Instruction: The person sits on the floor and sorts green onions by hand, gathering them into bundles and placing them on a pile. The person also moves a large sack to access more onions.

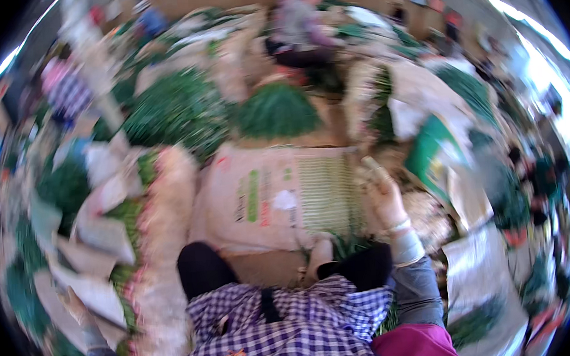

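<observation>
A printed woven sack (pixel 246 195) lies flat on the floor before my knees, bearing writing. Across its right part, thin pale-green stalks (pixel 323 192) lie side by side in a row. My right hand (pixel 385 198) is raised just right of these stalks, fingers extended and apart, with pale wrapping on the fingertips; I see nothing held in it. Far out at the lower left, my left hand (pixel 78 306) is beside a white sheet (pixel 92 293). Blur hides whether its fingers grip the sheet.
A long pale heap (pixel 164 256) with pink along its edge runs down my left. Beyond the sack stand a rounded green bundle (pixel 278 111) and a larger green heap (pixel 176 111). A green printed sack (pixel 432 155) is at right. Another person (pixel 301 25) sits ahead.
</observation>
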